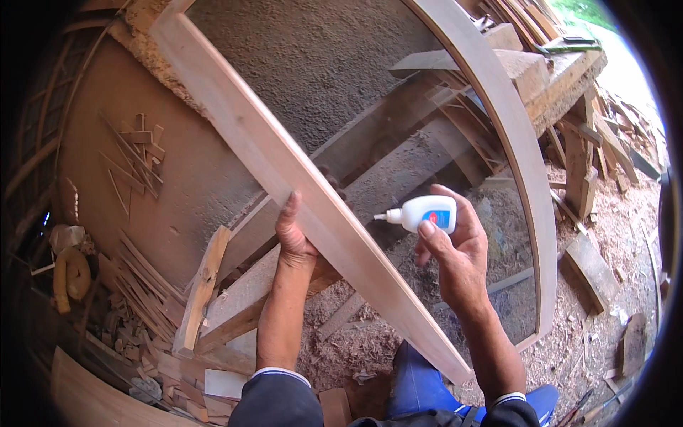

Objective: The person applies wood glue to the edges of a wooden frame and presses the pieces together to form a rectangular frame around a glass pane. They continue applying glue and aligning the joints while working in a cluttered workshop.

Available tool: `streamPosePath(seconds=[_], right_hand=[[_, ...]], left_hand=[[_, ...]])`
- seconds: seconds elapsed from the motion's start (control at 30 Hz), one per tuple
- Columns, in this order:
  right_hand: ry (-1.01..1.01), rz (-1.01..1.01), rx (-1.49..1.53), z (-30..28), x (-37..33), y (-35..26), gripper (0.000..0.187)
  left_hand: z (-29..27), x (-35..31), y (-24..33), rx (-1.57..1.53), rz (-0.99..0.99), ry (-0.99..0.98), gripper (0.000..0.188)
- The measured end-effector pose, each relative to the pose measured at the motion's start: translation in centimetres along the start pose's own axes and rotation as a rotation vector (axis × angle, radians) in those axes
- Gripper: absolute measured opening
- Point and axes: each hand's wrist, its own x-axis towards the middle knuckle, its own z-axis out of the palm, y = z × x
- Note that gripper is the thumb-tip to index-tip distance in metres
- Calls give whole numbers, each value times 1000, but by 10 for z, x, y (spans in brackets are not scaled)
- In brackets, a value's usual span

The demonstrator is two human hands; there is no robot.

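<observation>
A pale wooden frame [334, 236] with one straight side and one curved side stands tilted in front of me, with a clear glass pane [498, 249] inside it. My left hand [293, 231] grips the straight rail from its lower left edge; the thumb lies along the wood and the other fingers are mostly hidden behind. Between the thumb and fingers of my right hand [466, 256] is a small white glue bottle [415, 215] with a blue and red label. Held sideways over the glass, it points its thin nozzle left toward the rail's inner edge, apart from the wood.
Beneath the frame run thick wooden beams [245, 285], one with a short upright block [204, 288]. Offcuts [163, 363] and a yellow coiled hose [71, 274] lie at left. Shavings [569, 341] cover the floor at right, below a bench [569, 78] stacked with timber.
</observation>
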Motion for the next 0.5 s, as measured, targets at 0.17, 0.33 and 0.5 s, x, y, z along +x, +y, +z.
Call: streamPosePath(seconds=[0.17,0.33,0.5], right_hand=[[-80,-196,-225,48,52,-4,58],[-118,-284,-457,73,94,-15,55],[-147,-324,-595,81,113,-19,55]], left_hand=[[2,-3,3,-22,-72,-5,71],[-1,5,4,-24,-57,-20,65],[-3,5,1,47,-63,7,66]])
